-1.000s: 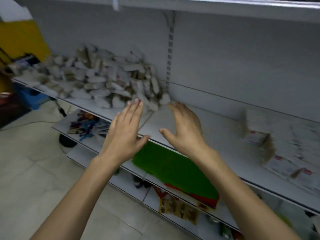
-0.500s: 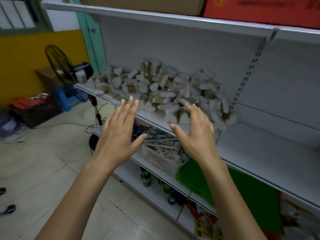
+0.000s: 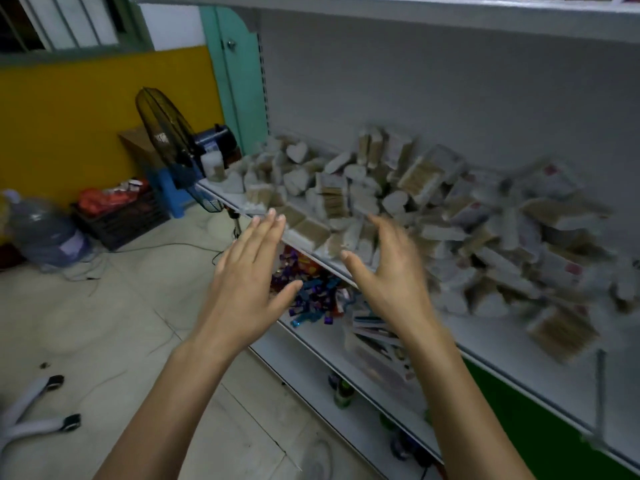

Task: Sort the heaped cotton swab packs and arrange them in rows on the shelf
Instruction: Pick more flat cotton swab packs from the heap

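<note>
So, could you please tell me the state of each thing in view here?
Cotton swab packs: heaped, unsorted, no rows yet.
Left hand: open, empty, in the air before the shelf.
Right hand: open, empty, fingers near the heap's front.
Standing fan: upright; running or not, unclear.

Your cotton swab packs [image 3: 433, 216] lie heaped at all angles. They cover the grey shelf [image 3: 491, 344], some heart-shaped ends showing.

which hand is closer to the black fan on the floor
Left. The left hand hovers just right of and below the fan; the right hand is farther right, at the front of the swab pack heap.
</note>
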The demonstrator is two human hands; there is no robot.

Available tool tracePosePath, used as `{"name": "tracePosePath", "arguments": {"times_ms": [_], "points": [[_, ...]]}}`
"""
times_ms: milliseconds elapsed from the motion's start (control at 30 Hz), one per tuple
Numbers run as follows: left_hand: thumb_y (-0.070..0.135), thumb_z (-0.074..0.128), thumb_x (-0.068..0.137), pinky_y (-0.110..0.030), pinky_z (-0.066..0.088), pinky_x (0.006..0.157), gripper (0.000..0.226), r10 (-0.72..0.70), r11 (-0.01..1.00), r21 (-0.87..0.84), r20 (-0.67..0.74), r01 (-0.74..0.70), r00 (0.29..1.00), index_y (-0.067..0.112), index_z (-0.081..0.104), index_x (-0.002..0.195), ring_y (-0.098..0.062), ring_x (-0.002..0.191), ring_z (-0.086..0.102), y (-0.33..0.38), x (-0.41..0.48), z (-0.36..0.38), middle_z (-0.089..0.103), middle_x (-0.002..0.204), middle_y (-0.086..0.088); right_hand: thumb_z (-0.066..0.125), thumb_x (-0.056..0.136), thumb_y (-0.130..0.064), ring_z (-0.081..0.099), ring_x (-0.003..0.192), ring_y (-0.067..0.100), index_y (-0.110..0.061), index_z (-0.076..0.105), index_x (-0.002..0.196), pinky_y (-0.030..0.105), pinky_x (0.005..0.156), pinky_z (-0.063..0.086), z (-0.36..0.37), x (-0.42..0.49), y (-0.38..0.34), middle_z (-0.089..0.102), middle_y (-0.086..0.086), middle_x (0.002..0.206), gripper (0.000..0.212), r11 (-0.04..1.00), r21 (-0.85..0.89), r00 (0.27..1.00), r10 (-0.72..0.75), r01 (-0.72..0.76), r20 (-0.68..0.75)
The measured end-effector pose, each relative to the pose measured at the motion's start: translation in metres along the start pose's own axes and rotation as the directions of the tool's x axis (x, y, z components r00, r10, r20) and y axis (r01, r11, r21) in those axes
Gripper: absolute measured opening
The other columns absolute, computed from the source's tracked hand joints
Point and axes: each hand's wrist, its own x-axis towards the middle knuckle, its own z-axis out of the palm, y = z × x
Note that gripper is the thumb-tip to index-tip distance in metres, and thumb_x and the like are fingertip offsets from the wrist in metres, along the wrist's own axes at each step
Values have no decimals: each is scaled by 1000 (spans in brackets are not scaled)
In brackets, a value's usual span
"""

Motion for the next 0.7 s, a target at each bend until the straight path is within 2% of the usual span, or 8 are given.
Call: {"name": "tracePosePath", "arguments": {"times_ms": [200,300,367,467,567,633,700], "points": [[47,56,90,-35,17,116,82,-36,999,-14,32,37,999,25,10,155,-10,147,11,-63,76,5,11,161,8,64,87,-32,50,118,26,-11,50,132,37,95,44,51,100,-10,55,10,128,52,998,45,999,-50,50,4],[47,56,90,-32,16,117,81,-50,997,-56,43,52,998,24,11,154,-11,146,14,-90,96,17,14,160,7,61,88,-30,50,117,26,-12,46,135,34,94,43,73,135,-6,55,9,127,52,1000,-8,999,-30,30,42],[49,55,91,-35,19,118,80,-44,995,-86,68,50,997,24,13,154,-13,146,16,-108,110,27,16,160,6,59,90,-32,48,119,25,-13,42,139,30,94,39,85,150,-3,53,9,130,55,999,-38,998,2,0,66],[50,53,89,-37,25,116,77,-29,989,-142,77,39,997,22,18,153,-16,144,23,-137,133,43,24,158,1,59,91,-33,51,114,23,-13,45,137,30,89,41,109,168,-5,56,7,125,52,997,-72,997,45,-40,70],[35,64,90,-32,28,113,76,-32,971,-232,82,50,996,18,23,151,-15,140,28,-171,156,57,31,154,0,62,89,-27,58,104,22,-13,56,124,35,86,49,147,178,-16,63,6,115,38,999,-40,998,2,1,63],[26,68,87,-28,29,110,77,13,969,-245,110,14,994,16,25,151,-15,139,29,-197,169,67,34,152,-1,58,89,-25,60,97,24,-13,60,116,38,80,50,179,186,-28,64,6,107,30,996,-73,996,-39,45,83],[22,69,86,-21,25,109,78,81,961,-273,164,-34,983,15,25,150,-13,138,29,-224,181,76,35,150,0,53,87,-32,57,94,22,-17,60,111,36,78,48,209,196,-39,62,3,105,30,989,-125,990,-56,72,129]]}}
